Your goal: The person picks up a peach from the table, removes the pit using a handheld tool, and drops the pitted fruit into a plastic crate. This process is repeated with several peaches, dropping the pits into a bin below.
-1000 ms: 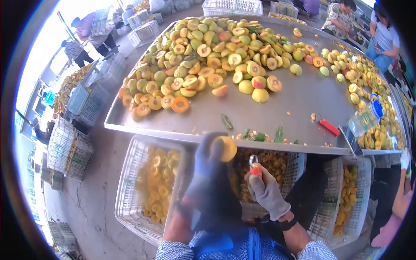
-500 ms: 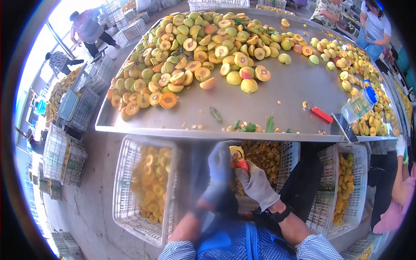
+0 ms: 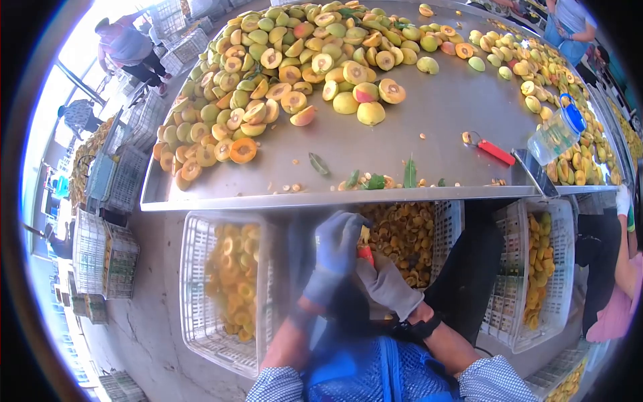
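In front of my body, below the table edge, my left hand (image 3: 337,244) in a pale bluish glove is closed round a yellow stone-fruit half (image 3: 365,236), mostly hidden by the fingers. My gloved right hand (image 3: 387,283) grips a red-handled pitting tool (image 3: 365,254) against that fruit; the tool's working end is hidden. Beneath both hands is a crate of orange fruit pieces (image 3: 408,234). On the metal table (image 3: 442,147) lies a big heap of halved fruit (image 3: 288,74), cut sides and pits showing on many.
A similar red-handled tool (image 3: 495,153), a phone-like dark slab (image 3: 534,174) and a blue-lidded jar (image 3: 557,137) lie at the table's right. White crates of fruit stand at left (image 3: 191,288) and right (image 3: 506,288). Co-workers are around; a gloved hand (image 3: 623,201) shows at far right.
My left hand has turned and now covers more of the fruit half. The red handle shows less, and the view has shifted slightly.
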A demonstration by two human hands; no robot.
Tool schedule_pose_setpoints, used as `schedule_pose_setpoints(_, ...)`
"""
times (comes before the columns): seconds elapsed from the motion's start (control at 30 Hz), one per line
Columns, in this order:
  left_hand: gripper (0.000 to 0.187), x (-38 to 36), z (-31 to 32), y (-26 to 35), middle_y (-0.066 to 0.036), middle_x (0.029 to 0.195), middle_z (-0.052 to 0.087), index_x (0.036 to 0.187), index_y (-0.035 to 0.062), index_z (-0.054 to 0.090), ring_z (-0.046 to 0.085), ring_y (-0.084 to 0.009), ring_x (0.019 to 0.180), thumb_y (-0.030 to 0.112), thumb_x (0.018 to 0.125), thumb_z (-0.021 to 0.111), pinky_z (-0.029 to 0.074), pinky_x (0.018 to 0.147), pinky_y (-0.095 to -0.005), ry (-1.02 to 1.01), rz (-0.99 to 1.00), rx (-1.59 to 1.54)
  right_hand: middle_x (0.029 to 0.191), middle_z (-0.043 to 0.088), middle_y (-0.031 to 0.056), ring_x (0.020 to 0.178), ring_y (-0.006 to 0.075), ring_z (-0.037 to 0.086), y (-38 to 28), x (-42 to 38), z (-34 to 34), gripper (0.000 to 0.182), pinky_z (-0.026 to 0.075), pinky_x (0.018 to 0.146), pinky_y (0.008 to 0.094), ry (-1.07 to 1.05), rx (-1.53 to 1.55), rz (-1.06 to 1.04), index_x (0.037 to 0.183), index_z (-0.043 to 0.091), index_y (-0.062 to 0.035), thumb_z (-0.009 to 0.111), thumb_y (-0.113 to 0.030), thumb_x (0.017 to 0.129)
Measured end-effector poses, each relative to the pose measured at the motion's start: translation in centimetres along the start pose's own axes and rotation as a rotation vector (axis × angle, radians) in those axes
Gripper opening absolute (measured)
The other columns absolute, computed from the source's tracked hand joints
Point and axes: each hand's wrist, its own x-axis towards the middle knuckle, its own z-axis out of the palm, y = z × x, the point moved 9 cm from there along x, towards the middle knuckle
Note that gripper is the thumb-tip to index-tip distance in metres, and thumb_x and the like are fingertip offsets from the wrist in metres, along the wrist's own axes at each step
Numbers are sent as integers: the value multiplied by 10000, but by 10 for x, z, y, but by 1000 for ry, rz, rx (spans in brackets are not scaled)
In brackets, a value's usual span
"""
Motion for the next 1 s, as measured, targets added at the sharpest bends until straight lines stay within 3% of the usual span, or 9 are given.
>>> schedule_pose_setpoints(0.17, 246, 2, 7, -12, -127, 773, 628, 847, -46, 661, 565, -171, 660, 141, 928, 523, 451, 628, -300, -94, -121, -134, 681, 499, -15, 627, 92, 460, 7, -1, 3, 352, 395, 554, 280, -79, 12, 15, 900, 550, -38, 460, -365, 995)
schedule_pose_setpoints(0.23, 258, 5, 5, -8, -120, 762, 628, 840, -48, 661, 557, -152, 660, 151, 933, 525, 449, 626, -298, -158, -103, -134, 622, 443, -38, 523, 74, 415, 19, -12, 16, 373, 329, 459, 261, -183, 333, 352, 847, 522, -75, 459, -412, 993)
schedule_pose_setpoints(0.33, 252, 4, 10, -13, -119, 754, 639, 855, -45, 672, 564, -144, 670, 166, 925, 551, 462, 639, -301, -302, -270, -158, 573, 376, -62, 442, 55, 339, 20, -22, 26, 382, 238, 399, 240, -227, 569, 529, 826, 498, -107, 471, -455, 982)
schedule_pose_setpoints(0.43, 181, 3, 18, -16, -17, 819, 635, 934, 14, 676, 535, -54, 645, 178, 921, 601, 456, 574, -208, -441, -327, -76, 544, 337, -77, 404, 51, 296, 24, -31, 31, 413, 220, 381, 235, -276, 658, 610, 823, 487, -111, 460, -494, 974)
schedule_pose_setpoints(0.53, 149, 1, 18, -18, -30, 810, 635, 914, -11, 667, 544, -65, 659, 128, 893, 618, 462, 597, -216, -463, -382, -46, 531, 311, -84, 393, 47, 275, 14, -38, 38, 426, 212, 376, 223, -362, 796, 629, 826, 487, -118, 427, -511, 979)
schedule_pose_setpoints(0.6, 179, 3, 22, -11, -47, 789, 629, 881, -40, 657, 551, -80, 668, 136, 876, 623, 461, 598, -230, -494, -159, -127, 527, 309, -84, 387, 47, 271, 17, -39, 37, 424, 211, 371, 222, -389, 809, 647, 827, 486, -122, 421, -512, 981)
schedule_pose_setpoints(0.7, 253, 5, 25, -12, -133, 764, 669, 905, -52, 676, 599, -148, 703, 196, 877, 641, 485, 668, -314, -551, -94, -132, 518, 300, -84, 379, 46, 264, 20, -41, 39, 417, 204, 363, 221, -422, 870, 680, 827, 484, -130, 417, -511, 983)
schedule_pose_setpoints(0.87, 239, 2, 35, -13, -138, 798, 675, 921, -48, 677, 609, -159, 717, 182, 885, 625, 492, 687, -314, -670, -230, 13, 507, 284, -85, 367, 45, 254, 26, -42, 35, 405, 199, 357, 223, -296, 711, 658, 829, 482, -141, 432, -515, 976)
schedule_pose_setpoints(1.0, 254, -12, 33, -36, -120, 818, 677, 928, -55, 671, 612, -159, 733, 192, 893, 622, 495, 719, -305, -623, -386, -90, 505, 287, -86, 359, 45, 246, 22, -49, 37, 414, 197, 361, 227, -395, 943, 695, 830, 485, -135, 456, -527, 961)
